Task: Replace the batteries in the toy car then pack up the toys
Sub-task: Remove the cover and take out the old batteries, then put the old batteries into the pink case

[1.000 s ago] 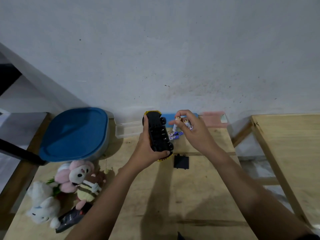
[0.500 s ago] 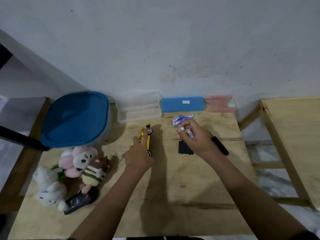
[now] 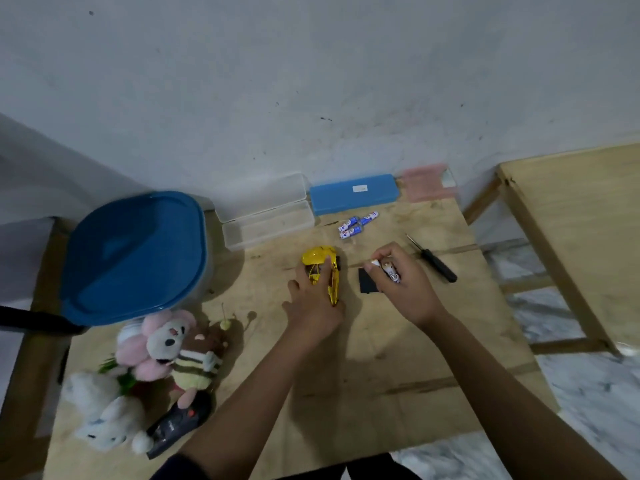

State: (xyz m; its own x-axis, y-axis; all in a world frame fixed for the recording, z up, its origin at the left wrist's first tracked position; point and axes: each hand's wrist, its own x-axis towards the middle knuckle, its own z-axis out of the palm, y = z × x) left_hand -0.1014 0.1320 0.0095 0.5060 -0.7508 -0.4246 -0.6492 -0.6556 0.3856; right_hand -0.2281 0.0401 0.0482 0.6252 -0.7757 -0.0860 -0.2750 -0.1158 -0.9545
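Note:
A shiny yellow toy car [image 3: 320, 263] lies on the wooden table [image 3: 381, 358], and my left hand [image 3: 311, 303] rests on it with fingers laid over its roof. My right hand [image 3: 403, 284] grips two or three pale used batteries [image 3: 389, 270] just right of the car. Under that hand lies the black battery cover [image 3: 365, 284]. Three blue and white batteries [image 3: 356, 225] lie loose further back. Plush toys [image 3: 166, 351] and a white plush rabbit [image 3: 104, 420] sit at the front left beside a black remote [image 3: 180, 422].
A black screwdriver [image 3: 434, 263] lies right of my right hand. A big blue-lidded tub [image 3: 135, 254] stands at the left. An open clear box [image 3: 266, 216], a blue case [image 3: 353, 194] and a pink case [image 3: 427, 183] line the wall. A second table [image 3: 575, 220] stands at the right.
My left hand brought the car down from in front of me, turned it over and set it on the table. My right hand came down with the batteries to above the black cover.

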